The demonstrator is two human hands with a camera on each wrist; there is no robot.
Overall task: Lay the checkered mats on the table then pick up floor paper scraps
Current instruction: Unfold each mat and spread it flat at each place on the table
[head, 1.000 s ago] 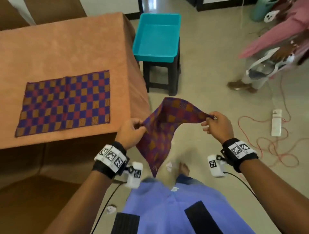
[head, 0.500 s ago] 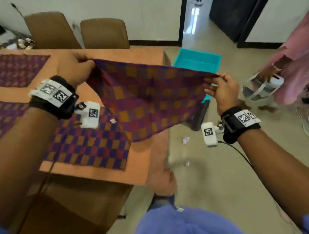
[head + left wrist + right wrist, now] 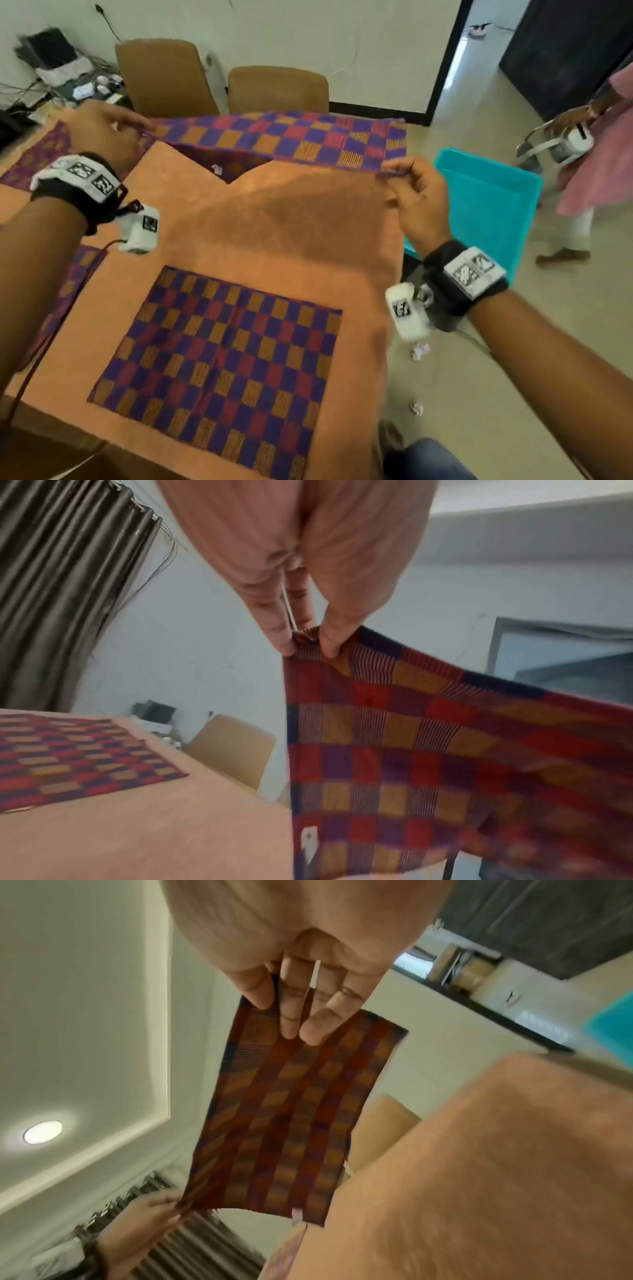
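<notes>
Both hands, left hand (image 3: 102,132) and right hand (image 3: 416,195), pinch the soft, light mat (image 3: 291,140) by its near corners at upper frame; it sags between.

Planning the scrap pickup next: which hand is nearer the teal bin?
Right. The right hand pinches the held mat just beside the teal bin; the left hand is across the table.

The held mat (image 3: 291,140) hides the far edge of the desk (image 3: 274,222). Left of it, another mat (image 3: 30,161) lies partly behind the left hand (image 3: 102,133). The wrist views are blurred.
</notes>
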